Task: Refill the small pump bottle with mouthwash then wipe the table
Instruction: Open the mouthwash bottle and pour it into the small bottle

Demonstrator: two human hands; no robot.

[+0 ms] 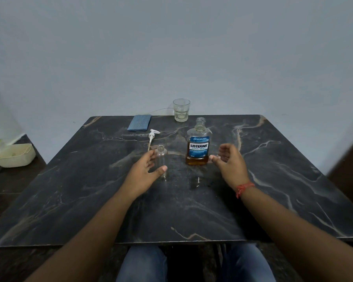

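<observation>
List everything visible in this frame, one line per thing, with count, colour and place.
Mouthwash bottle: one, clear with blue label, amber liquid low inside, uncapped, table centre.
Small bottle: one, clear, open-necked, upright beside left hand.
Pump head: one, white, lying behind small bottle.
Cloth: one, blue, folded, far edge.
Glass: one, clear, far edge.
Table: one, dark marble.
Tub: one, cream, far left, off table.
Left hand: open, at small bottle.
Right hand: open, near mouthwash bottle.
</observation>
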